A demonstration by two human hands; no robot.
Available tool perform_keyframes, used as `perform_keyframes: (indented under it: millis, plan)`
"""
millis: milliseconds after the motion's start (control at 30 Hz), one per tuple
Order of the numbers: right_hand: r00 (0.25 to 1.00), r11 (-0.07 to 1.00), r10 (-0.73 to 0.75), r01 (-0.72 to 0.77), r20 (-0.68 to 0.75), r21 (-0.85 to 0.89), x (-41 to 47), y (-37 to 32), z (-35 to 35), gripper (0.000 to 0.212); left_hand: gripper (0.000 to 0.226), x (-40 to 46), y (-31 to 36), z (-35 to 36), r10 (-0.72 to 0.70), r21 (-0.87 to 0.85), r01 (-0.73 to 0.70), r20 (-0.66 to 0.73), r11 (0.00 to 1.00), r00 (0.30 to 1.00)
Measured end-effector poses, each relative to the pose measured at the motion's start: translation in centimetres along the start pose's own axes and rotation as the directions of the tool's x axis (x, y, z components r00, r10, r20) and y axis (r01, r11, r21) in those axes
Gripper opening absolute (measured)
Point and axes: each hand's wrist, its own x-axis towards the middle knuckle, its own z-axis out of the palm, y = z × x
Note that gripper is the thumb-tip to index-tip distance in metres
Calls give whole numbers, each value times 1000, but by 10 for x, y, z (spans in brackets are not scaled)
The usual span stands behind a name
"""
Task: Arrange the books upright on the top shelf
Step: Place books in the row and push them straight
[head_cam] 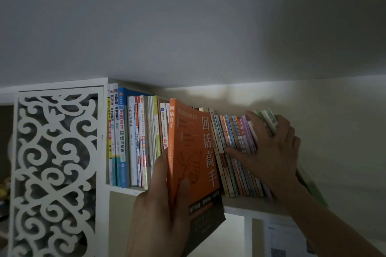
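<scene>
Dim room, white wall above a white top shelf (246, 204) beside one carved lattice panel (56, 169). Two groups of books: upright row (133, 142) at left, slim leaning books (236, 152) at right; exact numbers unreadable. Left hand (160, 210), fingers clasped on one orange book (194, 158), holds it upright before the gap. Right hand (271, 150), fingers spread, presses the leaning books.

My left hand (165, 204) raised, thumb forward, fingers clamped around what I hold, my right hand (273, 152) reaching up, fingers spread, pressing flat.
</scene>
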Motion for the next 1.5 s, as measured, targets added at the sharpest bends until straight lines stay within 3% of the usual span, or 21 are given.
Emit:
perform_keyframes:
  millis: [200,400,600,767,967,1100,1200,1333,1500]
  plan:
    - [1000,999,-20,20,18,-47,-4,-8,1,125,57,3,-3,1,-23,16,23,4,1000,1000]
    - [999,998,-33,34,34,-45,0,0,2,123,55,5,-3,-5,-45,6,45,3,999,999]
    - [994,993,104,-106,-45,-57,-3,-8,-1,114,64,2,10,-12,-76,-82,83,83,993,994]
    - [992,991,123,-123,-5,-58,3,3,-8,115,57,10,22,-4,-77,-130,89,97,987,992]
    - [991,986,123,-128,-60,-102,5,23,-18,120,38,43,32,26,-129,-56,139,161,989,979]
    - [989,986,135,-140,-60,-94,2,28,-25,127,34,80,51,62,-47,48,44,48,998,998]
    - [993,987,114,-116,-30,-112,0,29,-29,126,43,97,54,91,41,165,-34,-39,986,998]
    - [997,993,77,-76,1,-91,-4,27,-33,124,52,90,21,123,80,270,-78,4,960,997]
    - [995,1000,17,-14,94,-26,-15,29,-37,124,69,62,-6,148,162,497,-96,-92,862,982]
